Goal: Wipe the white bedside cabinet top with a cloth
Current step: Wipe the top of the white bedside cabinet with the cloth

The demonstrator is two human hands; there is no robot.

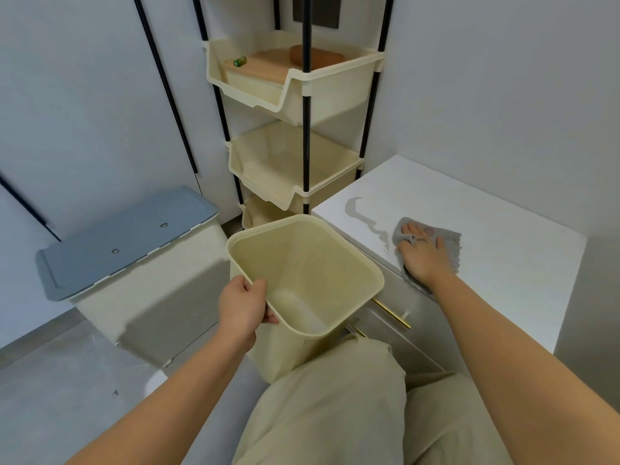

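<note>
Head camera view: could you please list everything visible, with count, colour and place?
cabinet top: one, white, right
wet streak: one, greyish, on the top's left part
cloth: one, grey, under the right hand
bin: one, cream, empty, centre
lidded bin: one, cream with grey lid, left
shelf rack: one, cream trays on black poles, behind
drawer handle: one, gold, cabinet front
left hand: grip on the bin's rim
right hand: flat on the cloth
</note>
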